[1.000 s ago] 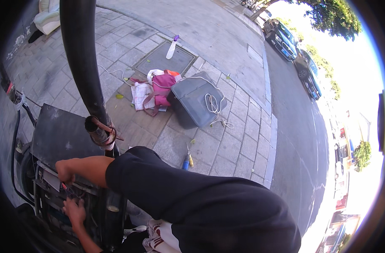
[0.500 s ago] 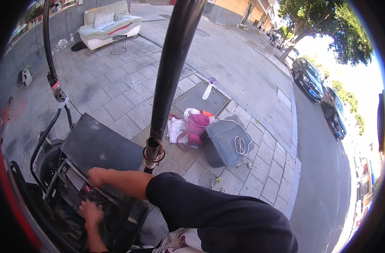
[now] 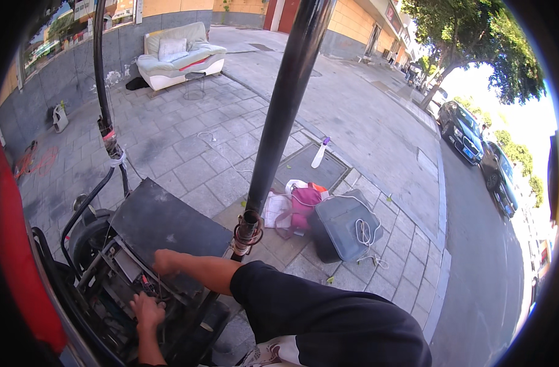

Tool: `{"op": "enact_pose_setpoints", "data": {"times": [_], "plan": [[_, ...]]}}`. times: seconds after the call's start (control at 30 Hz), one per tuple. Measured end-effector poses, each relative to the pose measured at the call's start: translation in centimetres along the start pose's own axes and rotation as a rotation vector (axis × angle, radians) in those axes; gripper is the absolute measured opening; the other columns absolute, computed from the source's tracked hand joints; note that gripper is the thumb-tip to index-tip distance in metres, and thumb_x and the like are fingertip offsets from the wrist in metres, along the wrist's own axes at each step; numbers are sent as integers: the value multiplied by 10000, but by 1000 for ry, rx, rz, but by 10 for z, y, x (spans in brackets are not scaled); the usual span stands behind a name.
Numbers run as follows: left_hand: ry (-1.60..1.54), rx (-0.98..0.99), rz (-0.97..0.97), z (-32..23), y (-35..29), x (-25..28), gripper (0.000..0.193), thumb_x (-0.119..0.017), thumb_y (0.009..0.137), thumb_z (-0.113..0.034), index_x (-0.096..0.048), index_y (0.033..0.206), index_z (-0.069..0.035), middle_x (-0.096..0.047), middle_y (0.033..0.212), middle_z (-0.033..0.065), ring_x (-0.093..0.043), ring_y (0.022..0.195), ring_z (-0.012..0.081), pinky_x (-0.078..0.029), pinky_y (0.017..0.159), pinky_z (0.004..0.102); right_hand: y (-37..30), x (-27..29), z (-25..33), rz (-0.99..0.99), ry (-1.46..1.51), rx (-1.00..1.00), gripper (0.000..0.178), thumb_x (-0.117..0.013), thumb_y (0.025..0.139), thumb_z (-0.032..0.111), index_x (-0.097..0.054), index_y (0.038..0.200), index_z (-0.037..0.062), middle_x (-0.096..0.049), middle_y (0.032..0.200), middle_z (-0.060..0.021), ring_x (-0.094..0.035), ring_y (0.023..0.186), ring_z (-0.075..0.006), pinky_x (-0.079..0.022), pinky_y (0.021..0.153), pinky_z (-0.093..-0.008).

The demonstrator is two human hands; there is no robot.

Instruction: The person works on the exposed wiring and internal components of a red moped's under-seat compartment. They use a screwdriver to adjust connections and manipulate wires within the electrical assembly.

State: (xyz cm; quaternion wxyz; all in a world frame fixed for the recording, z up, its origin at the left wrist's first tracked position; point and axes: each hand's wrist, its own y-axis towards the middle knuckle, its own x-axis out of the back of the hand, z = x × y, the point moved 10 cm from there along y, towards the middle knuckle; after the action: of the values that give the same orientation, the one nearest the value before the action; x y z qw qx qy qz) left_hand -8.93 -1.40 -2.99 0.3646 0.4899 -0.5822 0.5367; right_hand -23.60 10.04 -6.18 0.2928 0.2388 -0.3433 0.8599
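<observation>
Both hands are over an opened compartment [image 3: 121,259] of a vehicle-like metal frame, crowded with wires and dark parts. My left hand [image 3: 148,311] is low in it, fingers curled by a small red-and-black part [image 3: 146,280]; what they pinch is too small to make out. Just above and to the right, my right hand [image 3: 167,263] is closed in a fist beside the lower edge of a dark flat panel [image 3: 169,214]. Its fingertips are turned away, so anything inside them is hidden. The panel lies tilted at the compartment's far side.
A thick black pole [image 3: 288,110] rises right of the panel; a thinner pole [image 3: 100,67] stands left. On the paving are a grey lidded bin [image 3: 343,223] with a white cord, a pink bag [image 3: 305,205] and a spray bottle [image 3: 321,153]. Farther back is a sofa [image 3: 181,58].
The whole view has shifted, so the surroundings appear farther right and lower. Both hands stay over the same compartment, the right still closed by the panel edge.
</observation>
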Motion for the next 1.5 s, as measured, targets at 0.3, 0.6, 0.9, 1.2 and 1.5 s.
{"op": "enact_pose_setpoints", "data": {"times": [0.3, 0.6, 0.9, 1.2, 1.5], "plan": [[28, 24, 12, 3, 2, -2, 326, -810, 910, -322, -853, 1131, -86, -630, 1355, 179, -500, 1378, 384, -336, 1203, 530, -20, 12, 2, -32, 74, -101, 430, -584, 967, 263, -760, 731, -50, -748, 697, -188, -759, 627, -304, -623, 627, -461], [29, 15, 9, 3, 3, -6, 311, -820, 894, -315, -854, 1091, -77, -626, 1357, 183, -498, 1378, 389, -337, 1199, 547, -14, 8, 20, -93, 77, 50, 409, -613, 962, 279, -770, 844, -81, -752, 742, -233, -791, 745, -389, -633, 736, -493], [58, -6, 40, 3, 6, -10, 336, -819, 874, -302, -853, 1114, -69, -625, 1391, 184, -498, 1365, 409, -347, 1183, 556, -19, 7, 49, -130, -146, 160, 316, -716, 891, 235, -826, 1033, -25, -800, 1098, -257, -773, 1100, -420, -622, 905, -495], [74, -34, 41, 1, 6, -9, 338, -812, 862, -287, -853, 1086, -36, -635, 1378, 199, -504, 1346, 419, -358, 1163, 560, -28, 6, 57, -124, -165, 168, 363, -646, 986, 290, -817, 1039, -25, -791, 1092, -272, -762, 1086, -443, -609, 933, -509], [96, -47, 41, 2, 6, -9, 366, -809, 852, -278, -843, 1087, 0, -634, 1376, 199, -510, 1336, 417, -370, 1147, 557, -26, 4, 57, -104, -181, 160, 349, -651, 971, 278, -823, 1045, -17, -794, 1099, -263, -763, 1097, -437, -610, 931, -505]]}}
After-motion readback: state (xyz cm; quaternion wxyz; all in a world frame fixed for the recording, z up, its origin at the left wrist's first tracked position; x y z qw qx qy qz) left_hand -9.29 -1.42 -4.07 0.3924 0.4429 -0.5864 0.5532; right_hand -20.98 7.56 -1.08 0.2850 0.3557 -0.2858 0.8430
